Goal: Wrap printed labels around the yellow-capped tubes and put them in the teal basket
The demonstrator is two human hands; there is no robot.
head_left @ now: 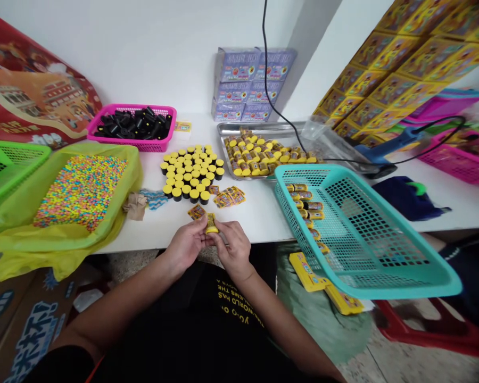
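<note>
Both my hands meet at the white table's front edge around one small yellow-capped tube [211, 223]. My left hand [187, 243] pinches it from the left and my right hand [234, 246] grips it from the right; a yellow label is on the tube. Just beyond my fingers lie loose yellow labels [228, 197] and a cluster of several black tubes with yellow caps [191, 171] standing upright.
A teal basket [367, 250] with labelled tubes overhangs the table at right. A metal tray [259, 154] holds more labelled tubes. A pink basket [132, 126] holds black tubes. A yellow-lined bin of coloured candy beads [80, 191] sits left. Purple boxes [247, 85] stand at the back.
</note>
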